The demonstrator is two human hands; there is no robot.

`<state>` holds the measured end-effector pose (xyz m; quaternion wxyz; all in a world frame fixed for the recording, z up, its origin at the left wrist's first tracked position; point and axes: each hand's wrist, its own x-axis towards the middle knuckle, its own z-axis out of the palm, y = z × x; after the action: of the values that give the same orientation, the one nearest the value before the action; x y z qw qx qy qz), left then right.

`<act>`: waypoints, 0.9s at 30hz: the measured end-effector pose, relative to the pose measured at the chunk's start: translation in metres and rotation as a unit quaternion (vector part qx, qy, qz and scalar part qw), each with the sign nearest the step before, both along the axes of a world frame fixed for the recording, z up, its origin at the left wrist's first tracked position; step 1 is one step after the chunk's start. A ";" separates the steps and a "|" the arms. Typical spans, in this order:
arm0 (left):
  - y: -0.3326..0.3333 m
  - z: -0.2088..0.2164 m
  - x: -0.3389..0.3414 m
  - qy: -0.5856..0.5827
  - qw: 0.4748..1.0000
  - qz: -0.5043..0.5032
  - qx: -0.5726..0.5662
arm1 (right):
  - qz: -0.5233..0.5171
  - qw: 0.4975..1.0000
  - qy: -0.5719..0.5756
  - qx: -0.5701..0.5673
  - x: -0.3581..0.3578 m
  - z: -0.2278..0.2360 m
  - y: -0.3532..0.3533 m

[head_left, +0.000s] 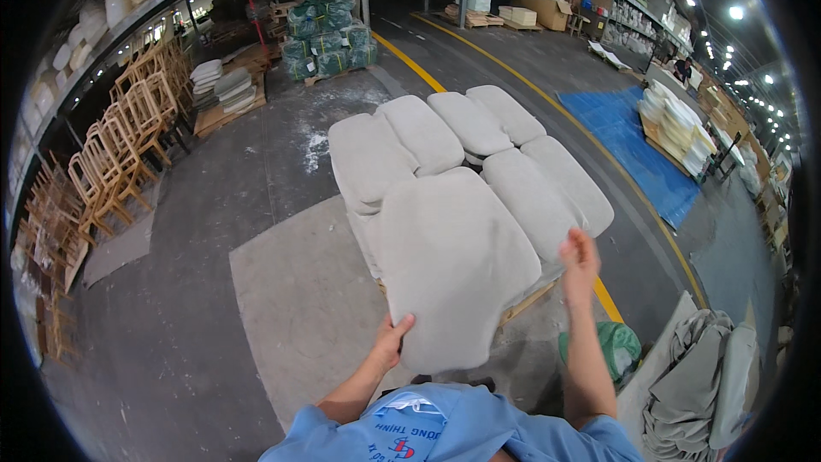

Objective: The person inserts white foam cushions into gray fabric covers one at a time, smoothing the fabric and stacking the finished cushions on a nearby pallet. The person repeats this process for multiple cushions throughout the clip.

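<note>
A light grey padded chair cushion (453, 257), wide at the far end and narrower toward me, lies tilted over the near edge of a cushion stack. My left hand (393, 340) grips its near left edge, thumb on top and fingers out of sight beneath. To the right of that cushion my right hand (581, 261) is raised, slightly blurred, with loosely bent fingers and nothing visible in it. Beyond, more grey cushions (543, 205) lie side by side in piled layers. A wooden pallet (526, 304) shows under the stack's near right side.
Wooden chair frames (128, 145) line the left side. Green-wrapped bundles (329, 43) stand beyond the stack. To the right, pale cushions (676, 124) sit on a blue tarp (611, 111). Close by at right are a green bag (617, 349) and grey covers (697, 376).
</note>
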<state>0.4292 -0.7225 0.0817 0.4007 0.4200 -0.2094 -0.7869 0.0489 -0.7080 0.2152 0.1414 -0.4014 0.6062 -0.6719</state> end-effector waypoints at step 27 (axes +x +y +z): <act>-0.030 -0.032 -0.081 -0.109 0.960 0.257 -0.019 | -0.024 0.878 -0.476 0.047 0.026 -0.156 -0.043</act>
<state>0.3478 -0.7522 0.0500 0.5721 0.5351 -0.1518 -0.6028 0.0751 -0.7512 0.0597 0.4149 -0.0112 0.5061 -0.7560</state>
